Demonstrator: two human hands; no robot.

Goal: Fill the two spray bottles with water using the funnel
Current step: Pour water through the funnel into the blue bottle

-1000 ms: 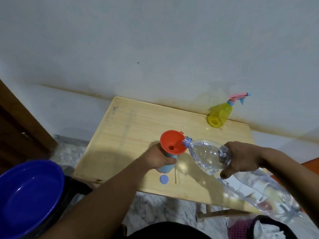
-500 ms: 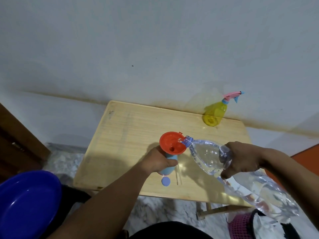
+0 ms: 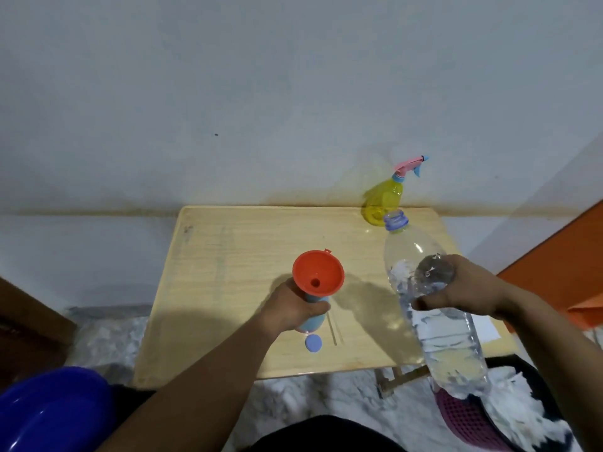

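An orange funnel (image 3: 318, 277) sits in the neck of a light blue spray bottle (image 3: 312, 324) on the wooden table (image 3: 228, 256). My left hand (image 3: 293, 308) grips that bottle just below the funnel. My right hand (image 3: 463, 291) holds a large clear water bottle (image 3: 437, 321) by its upper body, neck pointing up and away, apart from the funnel. A yellow spray bottle (image 3: 385, 199) with a pink and blue trigger head stands at the table's far right edge against the wall. A small blue cap (image 3: 313, 343) lies on the table near the blue bottle.
A blue plastic basin (image 3: 49, 412) sits at the lower left on the floor. A purple mesh basket (image 3: 466, 422) is at the lower right under the water bottle. A white paper (image 3: 486, 331) lies on the table's right side. The wall runs right behind the table.
The water bottle has swung up and to the right, away from the funnel, from a pouring tilt to neck-up. My left hand still holds the blue bottle.
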